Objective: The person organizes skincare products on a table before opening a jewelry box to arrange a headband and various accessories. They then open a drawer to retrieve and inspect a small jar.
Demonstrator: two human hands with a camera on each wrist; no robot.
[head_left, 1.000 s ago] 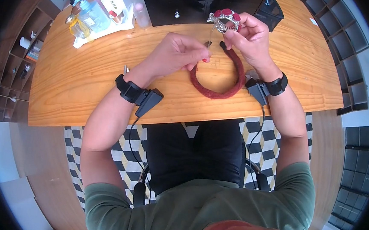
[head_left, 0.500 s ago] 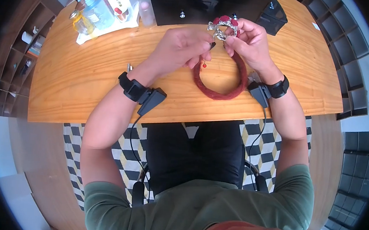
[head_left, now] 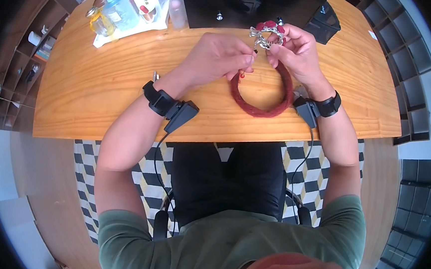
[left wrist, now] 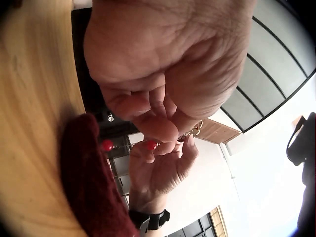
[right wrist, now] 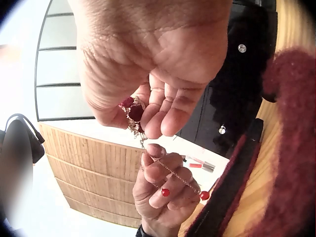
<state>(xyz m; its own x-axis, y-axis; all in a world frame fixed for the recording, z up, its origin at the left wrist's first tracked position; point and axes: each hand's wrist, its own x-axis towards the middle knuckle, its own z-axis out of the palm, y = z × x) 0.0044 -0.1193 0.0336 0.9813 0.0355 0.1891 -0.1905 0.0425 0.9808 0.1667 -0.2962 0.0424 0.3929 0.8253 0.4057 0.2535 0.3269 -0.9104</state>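
Note:
My right hand point(head_left: 301, 53) grips a silver hair ornament point(head_left: 269, 25) set with dark red flowers, holding it up near the back of the desk. Thin chains point(right wrist: 180, 177) trail from the ornament, and in the right wrist view they end in red beads point(right wrist: 204, 195). Just to the left, my left hand point(head_left: 220, 57) pinches the chains close below the ornament between thumb and fingers, so the beads dangle under the fingertips. Below both hands is a fuzzy dark red C-shaped band point(head_left: 262, 113) on the wooden desk, its upper ends partly hidden by the hands.
A black drawer cabinet point(head_left: 252, 7) with round knobs stands at the desk's back, a small black box point(head_left: 323, 24) to its right. At the back left, a white tray point(head_left: 99, 41) carries several bottles. A small metal item point(head_left: 155, 75) lies beside my left wrist.
My left hand has moved up the chains, nearer the ornament. A red bead that was at the fingertips now hangs below them. The right hand keeps its grip on the ornament.

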